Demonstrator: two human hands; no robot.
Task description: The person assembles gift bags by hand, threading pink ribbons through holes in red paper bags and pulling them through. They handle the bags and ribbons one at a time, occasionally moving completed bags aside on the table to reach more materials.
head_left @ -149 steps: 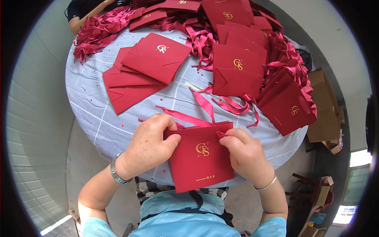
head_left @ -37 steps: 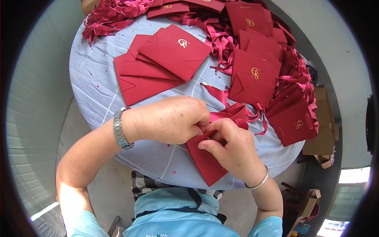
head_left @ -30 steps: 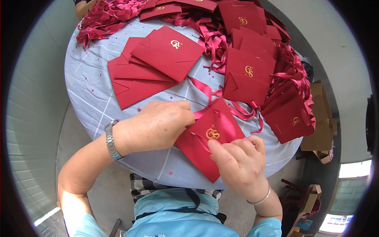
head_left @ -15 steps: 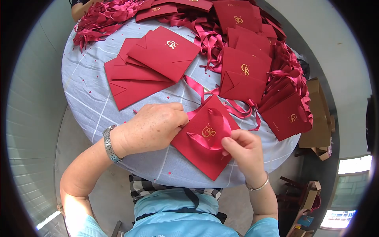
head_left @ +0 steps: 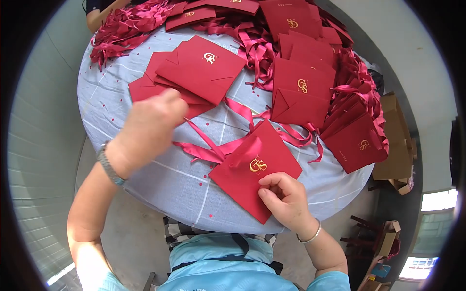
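Right-hand grip [head_left: 286, 201]: thumb and forefinger nearly together, hold unclear, over the right side of one square red paper bag [head_left: 247, 189] near the tabletop's [head_left: 182, 186] front edge. Left-hand grip [head_left: 150, 127]: blurred, state unclear, before at least three overlapping red paper bags [head_left: 199, 72] toward the left edge.

From close above, the head camera faces forward, down at the table [head_left: 165, 182].

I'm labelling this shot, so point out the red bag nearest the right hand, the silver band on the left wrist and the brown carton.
Red bag [head_left: 248, 179]: head view, front face below the gold logo.
Silver band [head_left: 109, 166]: head view, middle of its outer side.
Brown carton [head_left: 394, 138]: head view, side panel.
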